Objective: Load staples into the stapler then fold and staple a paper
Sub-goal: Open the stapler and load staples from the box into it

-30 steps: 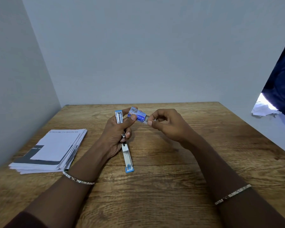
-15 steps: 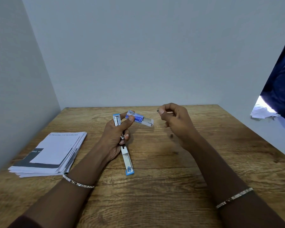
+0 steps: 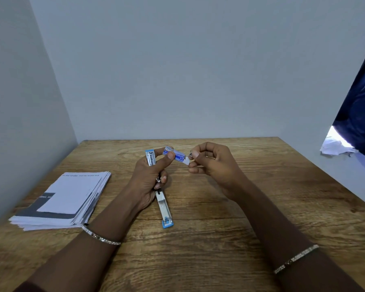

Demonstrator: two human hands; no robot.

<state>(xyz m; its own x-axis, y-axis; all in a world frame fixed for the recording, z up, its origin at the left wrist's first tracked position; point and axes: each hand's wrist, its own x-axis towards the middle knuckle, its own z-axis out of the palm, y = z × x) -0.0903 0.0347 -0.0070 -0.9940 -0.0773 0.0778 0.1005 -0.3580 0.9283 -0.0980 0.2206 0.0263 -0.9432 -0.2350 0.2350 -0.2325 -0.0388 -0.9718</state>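
Note:
My left hand (image 3: 150, 178) grips a blue and silver stapler (image 3: 164, 209) that is swung fully open: one arm points up past my fingers, the other lies down toward me on the table. Left thumb and forefinger also pinch a small blue and white staple box (image 3: 175, 154). My right hand (image 3: 211, 165) is at the box's open right end, its thumb and forefinger pinched on the white inner tray or a small strip there; I cannot tell which. A stack of printed papers (image 3: 67, 199) lies at the left.
The wooden table (image 3: 219, 239) stands in a corner, with grey walls at the back and left. Dark blue fabric (image 3: 358, 114) and crumpled white paper (image 3: 335, 147) show past the table's right edge.
My right hand had pulled away from the staple box to the right half a second ago; now it is back at the box's open end, fingers pinched there. The left hand stays put.

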